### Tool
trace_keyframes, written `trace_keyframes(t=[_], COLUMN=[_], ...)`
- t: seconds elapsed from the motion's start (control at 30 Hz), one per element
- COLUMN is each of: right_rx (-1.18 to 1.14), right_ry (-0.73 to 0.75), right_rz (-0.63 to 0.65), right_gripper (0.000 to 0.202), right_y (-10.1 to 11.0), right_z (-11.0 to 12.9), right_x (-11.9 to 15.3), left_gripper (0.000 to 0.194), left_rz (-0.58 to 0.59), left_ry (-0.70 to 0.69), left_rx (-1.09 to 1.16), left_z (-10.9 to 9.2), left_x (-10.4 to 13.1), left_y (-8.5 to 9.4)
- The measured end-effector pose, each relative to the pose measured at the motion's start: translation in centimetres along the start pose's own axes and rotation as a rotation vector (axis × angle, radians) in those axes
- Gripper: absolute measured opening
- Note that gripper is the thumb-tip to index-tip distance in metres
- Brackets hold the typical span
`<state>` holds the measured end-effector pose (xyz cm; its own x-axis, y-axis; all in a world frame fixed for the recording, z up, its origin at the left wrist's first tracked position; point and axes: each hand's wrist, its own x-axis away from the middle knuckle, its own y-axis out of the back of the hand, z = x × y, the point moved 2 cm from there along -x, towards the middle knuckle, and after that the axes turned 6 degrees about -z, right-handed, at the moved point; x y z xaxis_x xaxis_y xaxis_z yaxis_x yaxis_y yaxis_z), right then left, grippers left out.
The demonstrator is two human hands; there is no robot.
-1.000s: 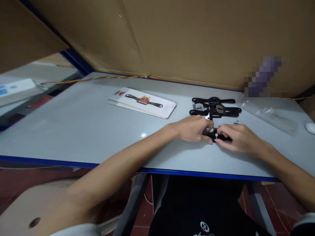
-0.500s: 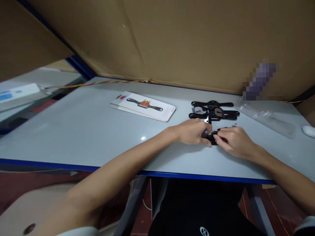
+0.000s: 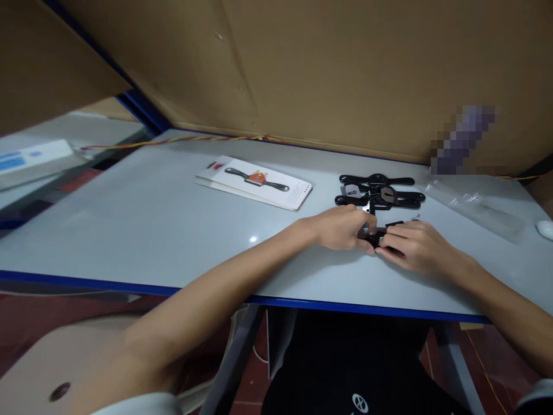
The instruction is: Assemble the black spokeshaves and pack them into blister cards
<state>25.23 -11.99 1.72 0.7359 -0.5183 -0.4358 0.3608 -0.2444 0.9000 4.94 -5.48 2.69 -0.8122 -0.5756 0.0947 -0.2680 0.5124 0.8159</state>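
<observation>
A black spokeshave (image 3: 377, 236) lies low over the table between my hands, largely covered by my fingers. My left hand (image 3: 343, 227) is closed around its left part, thumb at the near side. From the right, my right hand (image 3: 417, 246) pinches at the middle of the tool, where a small shiny bit shows at the fingertips. Just behind are more black spokeshaves (image 3: 377, 180) in a close group, with a dark slotted blade (image 3: 389, 196) and a lighter slotted blade (image 3: 351, 191) on them. Small metal screws (image 3: 416, 218) sit beyond my right hand, beside a flat black piece (image 3: 394, 223).
Printed spokeshave packages (image 3: 268, 183) lie stacked left of the tools. A clear plastic bag (image 3: 475, 207) lies to the right, near a white rounded object (image 3: 545, 229). Red and yellow wires (image 3: 194, 138) run along the back edge, below a cardboard wall (image 3: 324, 75).
My right fingers have shifted slightly toward the near side of the spokeshave and closed more around its middle. My left hand keeps its hold. The whole view has shifted slightly.
</observation>
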Motion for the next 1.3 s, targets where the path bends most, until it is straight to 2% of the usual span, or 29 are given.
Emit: trace_keyframes(t=[0.2,0.4,0.53,0.67,0.83,0.97,1.2,1.3], right_rx=[0.060,0.014,-0.059,-0.078,-0.125,-0.163,-0.162,-0.165], right_ry=[-0.139,-0.265,-0.196,-0.124,-0.222,-0.271,-0.237,-0.245], right_rz=[-0.075,-0.004,0.118,0.172,0.186,0.206,0.223,0.193], right_gripper=[0.030,0.029,0.027,0.022,0.019,0.014,0.008,0.008], right_y=[-0.6,-0.5,0.1,0.8,1.4,1.5,1.4,1.5], right_z=[-0.1,0.3,0.1,0.1,-0.6,-1.0,-0.9,-0.8], right_x=[-0.3,-0.7,-0.5,-0.2,-0.3,-0.2,0.0,-0.1], left_gripper=[0.028,0.041,0.024,0.023,0.021,0.027,0.047,0.052], left_rz=[0.001,-0.056,-0.019,-0.048,-0.053,-0.024,-0.039,-0.040], left_ry=[0.001,0.016,-0.031,-0.053,-0.051,-0.032,0.003,0.015], left_rx=[-0.010,-0.128,-0.168,-0.201,-0.253,-0.267,-0.184,-0.200], left_z=[0.2,-0.3,-0.9,-1.1,-1.3,-1.3,-1.0,-0.8], left_x=[0.0,0.3,0.6,0.8,0.9,0.9,0.8,0.7], left_y=[0.1,0.2,0.2,0.3,0.2,0.2,0.2,0.3])
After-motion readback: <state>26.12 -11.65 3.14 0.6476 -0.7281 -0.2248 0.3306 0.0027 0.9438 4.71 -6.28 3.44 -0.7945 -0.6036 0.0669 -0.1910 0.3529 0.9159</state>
